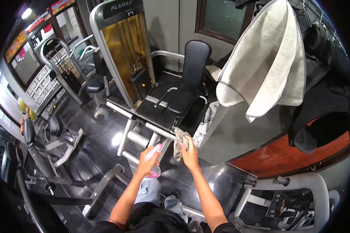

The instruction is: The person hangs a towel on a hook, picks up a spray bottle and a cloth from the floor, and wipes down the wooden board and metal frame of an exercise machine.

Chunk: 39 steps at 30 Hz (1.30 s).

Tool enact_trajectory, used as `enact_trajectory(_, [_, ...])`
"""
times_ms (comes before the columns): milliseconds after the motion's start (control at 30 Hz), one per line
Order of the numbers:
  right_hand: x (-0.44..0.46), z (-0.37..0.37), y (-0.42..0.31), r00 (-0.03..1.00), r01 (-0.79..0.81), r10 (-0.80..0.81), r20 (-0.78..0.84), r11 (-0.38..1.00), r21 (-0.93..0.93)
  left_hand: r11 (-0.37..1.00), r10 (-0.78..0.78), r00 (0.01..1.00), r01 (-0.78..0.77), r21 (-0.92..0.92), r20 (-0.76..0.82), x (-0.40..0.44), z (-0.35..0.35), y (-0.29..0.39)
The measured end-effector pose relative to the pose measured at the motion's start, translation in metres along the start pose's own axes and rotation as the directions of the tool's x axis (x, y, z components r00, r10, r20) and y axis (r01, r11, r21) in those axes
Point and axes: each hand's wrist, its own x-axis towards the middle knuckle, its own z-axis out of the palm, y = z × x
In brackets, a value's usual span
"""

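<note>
My left hand point(149, 161) is wrapped round a spray bottle point(154, 171) with a pink and white top and a clear body. To its right, my right hand point(189, 153) grips a crumpled grey-beige cloth point(179, 144). The cloth hangs at the end of a light metal bar point(159, 131) of a gym machine; whether it touches the bar is hard to tell. Below the bottle, more light tubes of the frame and my jeans show.
A weight-stack machine point(122, 50) with a black padded seat point(181, 101) stands ahead. A white towel point(264, 62) and dark clothes hang at the upper right. Other gym machines point(62, 139) stand left; a grey frame point(319, 194) is at the lower right.
</note>
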Motion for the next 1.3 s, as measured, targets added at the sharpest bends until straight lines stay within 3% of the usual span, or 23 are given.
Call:
enact_trajectory(67, [-0.003,-0.004,0.001,1.000,-0.027,0.027,0.016,1.000,-0.002,1.000,0.002,1.000,-0.002,0.014,0.022,-0.002,0.000,-0.002])
enact_trajectory(167, [-0.003,-0.003,0.002,0.998,0.053,-0.053,0.035,0.999,0.001,0.998,-0.017,0.996,0.011,0.066,0.083,-0.004,-0.008,-0.008])
enact_trajectory(467, [0.001,-0.009,-0.009,0.999,0.031,-0.030,0.027,0.999,-0.037,0.994,-0.084,0.995,0.080,0.070,0.057,0.002,-0.020,-0.009])
enact_trajectory(700, [0.034,-0.015,-0.045,0.984,0.120,-0.111,0.137,0.991,-0.060,0.987,-0.098,0.995,0.098,-0.128,0.009,0.029,-0.014,-0.039])
enact_trajectory(767, [0.047,-0.013,-0.053,0.974,0.075,-0.082,0.212,0.996,0.039,0.980,-0.100,0.995,0.100,-0.174,0.006,0.036,-0.013,-0.045])
enact_trajectory(900, [0.060,-0.008,-0.055,0.957,0.036,-0.035,0.288,0.999,0.001,0.977,-0.124,0.992,0.125,-0.174,0.016,0.040,-0.008,-0.050])
enact_trajectory(1000, [0.059,-0.002,-0.028,0.943,0.064,-0.053,0.328,0.998,-0.021,0.968,-0.131,0.991,0.119,-0.223,-0.040,0.036,-0.005,-0.046])
enact_trajectory(1067, [0.062,-0.002,-0.014,0.965,0.097,-0.098,0.242,0.995,0.016,0.993,-0.073,0.993,0.064,-0.095,-0.090,0.031,-0.004,-0.045])
enact_trajectory(1233, [0.064,-0.013,-0.011,0.908,0.062,-0.077,0.411,0.997,0.051,0.990,-0.109,0.968,0.084,-0.116,-0.225,0.008,0.011,-0.044])
enact_trajectory(1300, [0.062,-0.018,-0.010,0.889,0.137,-0.146,0.434,0.989,0.051,0.991,-0.091,0.942,0.055,-0.119,-0.322,-0.003,0.024,-0.042])
